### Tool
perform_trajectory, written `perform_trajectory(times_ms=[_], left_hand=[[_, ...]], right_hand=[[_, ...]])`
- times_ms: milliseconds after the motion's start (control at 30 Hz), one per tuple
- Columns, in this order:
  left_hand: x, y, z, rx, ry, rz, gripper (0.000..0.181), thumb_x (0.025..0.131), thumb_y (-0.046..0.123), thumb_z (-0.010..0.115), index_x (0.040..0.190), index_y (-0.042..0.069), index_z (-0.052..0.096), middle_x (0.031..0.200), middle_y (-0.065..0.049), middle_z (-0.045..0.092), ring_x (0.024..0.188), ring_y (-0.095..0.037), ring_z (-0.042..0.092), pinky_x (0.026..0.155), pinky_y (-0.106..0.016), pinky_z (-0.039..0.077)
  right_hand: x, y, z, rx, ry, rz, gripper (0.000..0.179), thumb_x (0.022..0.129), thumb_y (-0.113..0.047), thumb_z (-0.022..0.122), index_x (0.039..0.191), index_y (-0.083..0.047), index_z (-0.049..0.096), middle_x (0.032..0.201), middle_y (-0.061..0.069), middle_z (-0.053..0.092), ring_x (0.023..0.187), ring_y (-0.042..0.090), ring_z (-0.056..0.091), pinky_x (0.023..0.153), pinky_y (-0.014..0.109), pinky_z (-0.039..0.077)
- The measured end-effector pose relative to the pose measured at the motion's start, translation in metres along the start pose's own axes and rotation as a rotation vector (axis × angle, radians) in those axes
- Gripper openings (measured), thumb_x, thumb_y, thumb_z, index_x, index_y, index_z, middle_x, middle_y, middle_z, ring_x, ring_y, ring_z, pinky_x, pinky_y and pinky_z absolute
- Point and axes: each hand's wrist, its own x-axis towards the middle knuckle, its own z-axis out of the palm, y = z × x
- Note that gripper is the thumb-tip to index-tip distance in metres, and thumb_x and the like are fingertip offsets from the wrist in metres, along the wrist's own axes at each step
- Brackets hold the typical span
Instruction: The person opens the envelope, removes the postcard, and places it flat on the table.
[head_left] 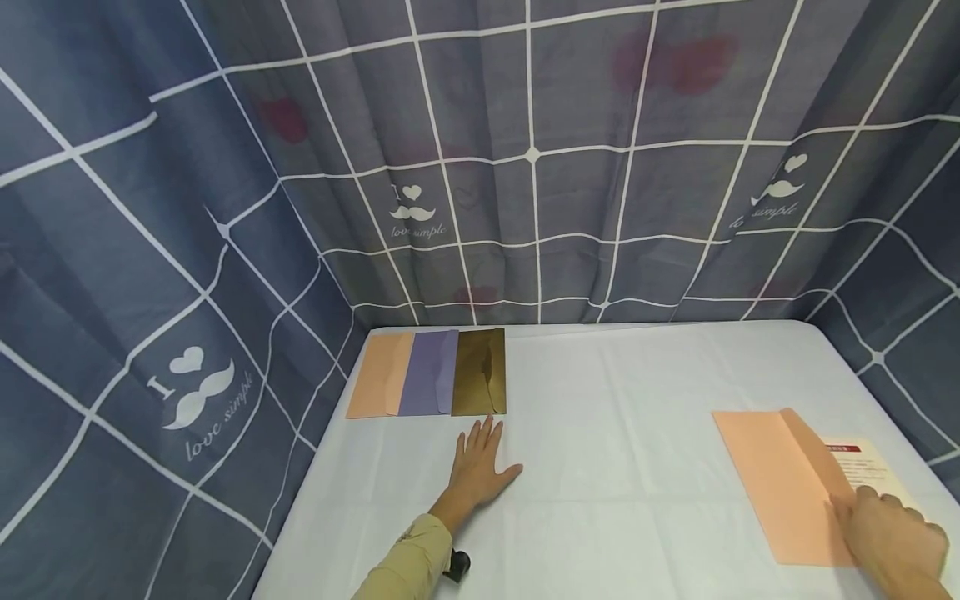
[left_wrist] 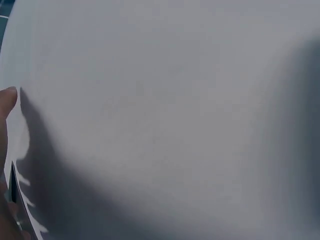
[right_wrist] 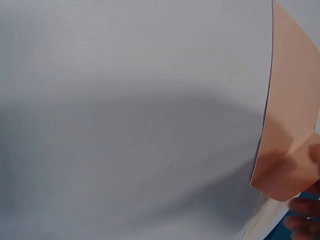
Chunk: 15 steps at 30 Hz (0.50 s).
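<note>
My right hand (head_left: 896, 537) pinches the right edge of an orange envelope (head_left: 776, 492), thumb on top. The envelope's flap is partly lifted. In the right wrist view the same envelope (right_wrist: 292, 85) bends up from the white surface, with curled fingers (right_wrist: 305, 222) below its edge. A cream printed paper (head_left: 870, 467) with a red heading lies behind the right hand, partly covered. My left hand (head_left: 480, 471) rests on the table, fingers spread and holding nothing. Its fingertips are at the lower edge of a gold envelope (head_left: 472, 375). Only part of that hand shows in the left wrist view.
A purple envelope (head_left: 427, 375) and a light orange envelope (head_left: 378, 375) lie left of the gold one in an overlapping row. The white-covered table (head_left: 622, 467) is enclosed by a dark checked curtain (head_left: 570, 200). A small black object (head_left: 457, 567) sits by the left wrist.
</note>
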Motion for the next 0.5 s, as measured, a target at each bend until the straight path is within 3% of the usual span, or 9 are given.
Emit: perform_trajectory(times_ms=[167,267,367,500], left_hand=[[0.013,-0.007,-0.003,0.061,-0.069,-0.048,0.085,0.09,0.063,0.046,0.149,0.006,0.029,0.154,-0.014,0.025,0.141,-0.032,0.02,0.111,-0.054,0.013],[0.015,-0.009,-0.002,0.082,-0.12,-0.096,0.086,0.09,0.067,0.042,0.151,0.008,0.027,0.155,-0.012,0.023,0.142,-0.031,0.017,0.111,-0.055,0.012],[0.013,-0.009,-0.002,0.067,-0.124,-0.093,0.085,0.089,0.066,0.044,0.15,0.007,0.029,0.155,-0.012,0.025,0.142,-0.031,0.018,0.11,-0.056,0.013],[0.005,0.004,-0.003,0.113,-0.092,0.03,0.081,0.09,0.065,0.043,0.148,0.008,0.035,0.152,-0.013,0.031,0.14,-0.032,0.022,0.109,-0.057,0.017]], right_hand=[[-0.004,-0.002,0.007,0.021,0.268,-0.041,0.052,0.097,-0.04,0.051,0.098,0.012,0.05,0.091,0.035,0.048,0.08,0.054,0.051,0.064,0.062,0.042],[-0.008,-0.004,0.013,0.054,0.423,-0.079,0.046,0.095,-0.037,0.054,0.098,0.009,0.052,0.095,0.036,0.05,0.083,0.058,0.051,0.065,0.065,0.042],[-0.009,-0.006,0.016,0.069,0.47,-0.084,0.039,0.096,-0.031,0.053,0.102,0.007,0.05,0.104,0.036,0.047,0.092,0.058,0.047,0.072,0.066,0.04],[-0.007,-0.008,0.017,0.077,0.455,-0.087,0.03,0.097,-0.023,0.051,0.106,0.005,0.047,0.115,0.035,0.04,0.103,0.057,0.041,0.081,0.068,0.035]])
